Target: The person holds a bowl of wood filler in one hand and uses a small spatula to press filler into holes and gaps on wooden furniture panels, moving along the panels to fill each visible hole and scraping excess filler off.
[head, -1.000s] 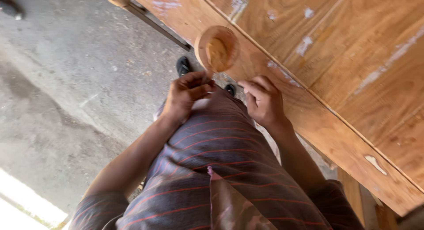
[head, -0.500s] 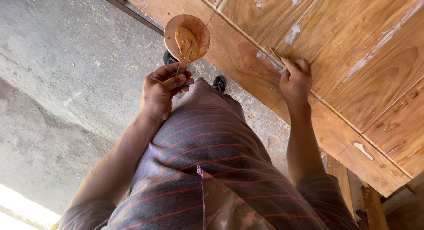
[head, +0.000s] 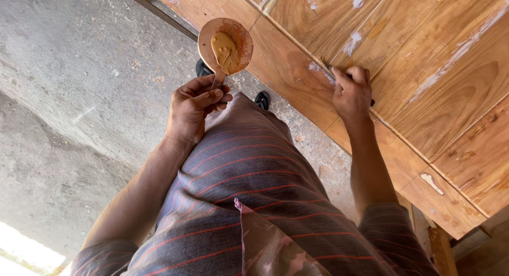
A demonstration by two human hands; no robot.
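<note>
Round lid (head: 225, 45) w/ tan putty blob, held upright beside wood panel (head: 424, 69).

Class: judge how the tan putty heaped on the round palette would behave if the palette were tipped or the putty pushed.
The putty stands in a lump on the tilted palette, so it is probably thick and sticky. Pushed, it would likely smear, like the pale patches on the wooden panel.

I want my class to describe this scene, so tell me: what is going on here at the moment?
A person stands over a varnished wooden panel with pale filler patches. The left hand holds up a round disc by its stem, with a dab of tan putty on it. The right hand presses a small dark tool, mostly hidden, against a groove in the wood. The floor is bare concrete.
</note>
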